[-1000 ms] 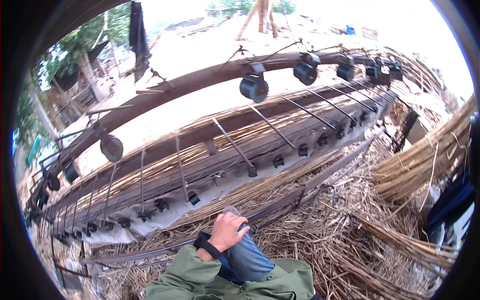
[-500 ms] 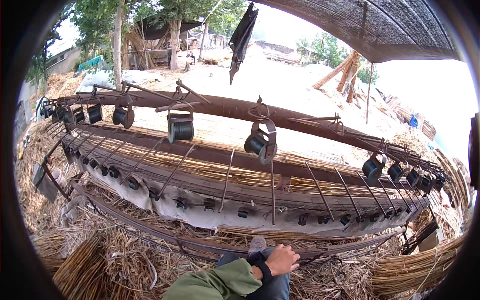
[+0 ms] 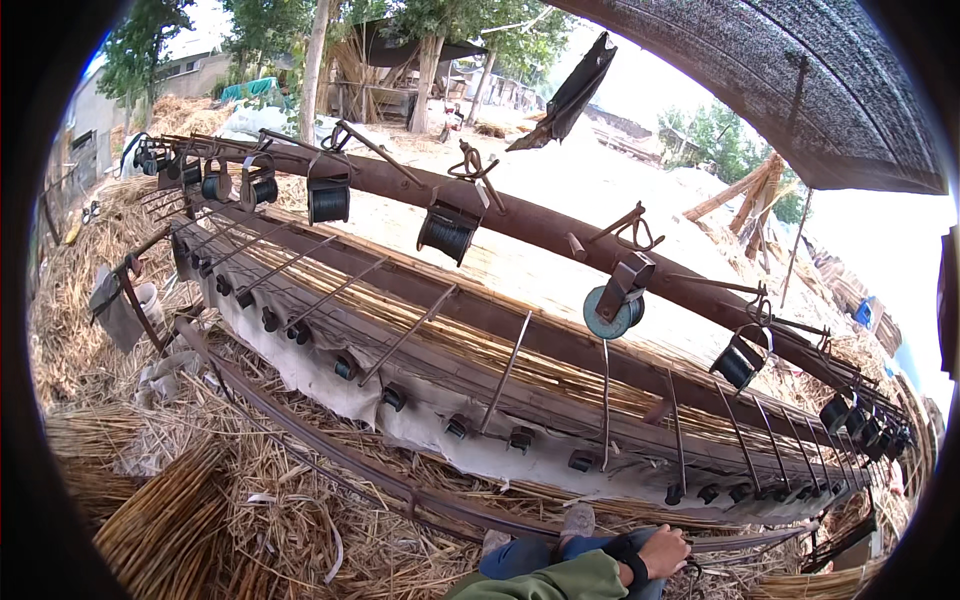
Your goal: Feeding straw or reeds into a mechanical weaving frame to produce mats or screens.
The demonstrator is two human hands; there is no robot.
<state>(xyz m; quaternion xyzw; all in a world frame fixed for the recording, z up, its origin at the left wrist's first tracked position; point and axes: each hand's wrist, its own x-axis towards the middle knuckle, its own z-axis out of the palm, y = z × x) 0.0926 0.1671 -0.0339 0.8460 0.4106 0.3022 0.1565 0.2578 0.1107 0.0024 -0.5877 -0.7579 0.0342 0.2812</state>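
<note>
The person's left hand (image 3: 663,552) rests on a knee in blue jeans (image 3: 650,588), on the near side of the brown rail (image 3: 412,492) and toward that rail's right end; the fingers are part open and loosely bent over the knee, with nothing to be seen in them, though their undersides are hidden; the right hand is out of view, so the left is the nearer one seen; the rail lies just beyond those fingers, its long axis crosswise before the person; whether hand and rail touch, one cannot tell. Past the rail come grey cloth (image 3: 410,428) with a row of small black spools (image 3: 520,438), then reeds (image 3: 390,305) lying lengthwise; farther beyond the rail, larger spools (image 3: 448,232) hang from a thick pipe (image 3: 535,228); a reed bundle (image 3: 165,520) lies on the rail's near side, well left of the hand.
</note>
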